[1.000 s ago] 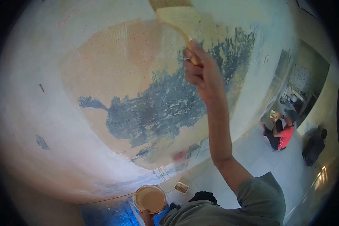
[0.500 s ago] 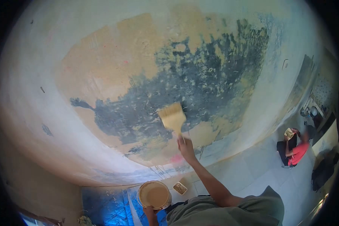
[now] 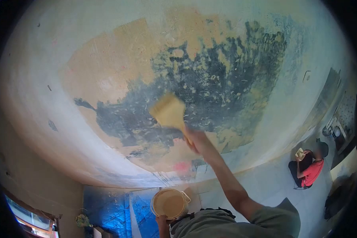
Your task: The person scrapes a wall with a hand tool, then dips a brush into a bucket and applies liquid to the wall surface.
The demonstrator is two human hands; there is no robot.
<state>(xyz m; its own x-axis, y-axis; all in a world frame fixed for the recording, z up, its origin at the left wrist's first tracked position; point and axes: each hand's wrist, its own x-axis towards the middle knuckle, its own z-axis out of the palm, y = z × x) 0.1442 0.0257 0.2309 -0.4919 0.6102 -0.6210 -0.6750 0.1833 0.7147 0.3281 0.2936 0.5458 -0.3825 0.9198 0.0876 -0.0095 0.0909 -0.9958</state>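
My right hand [image 3: 198, 142] is closed round the handle of a wide paintbrush [image 3: 169, 112], blurred by motion. Its bristles point up and left, over the dark patch [image 3: 222, 89] of the wall. Tan paint [image 3: 107, 59] covers the area left of and above this patch. Low in front of my body, my left hand [image 3: 162, 222] grips the side of a bucket [image 3: 183, 212] with tan paint inside. The bucket's handle hangs at its right rim.
Blue sheeting [image 3: 107, 210] lies on the floor at lower left, near a window [image 3: 29, 218]. To the right, a person in a red shirt [image 3: 314, 173] crouches on the pale tiled floor [image 3: 261, 180], holding a light-coloured thing. Dishes [image 3: 336, 131] stand beyond them.
The brush has moved up and left across the wall. The bucket sits slightly further right in view. A small tray that lay beside it no longer shows.
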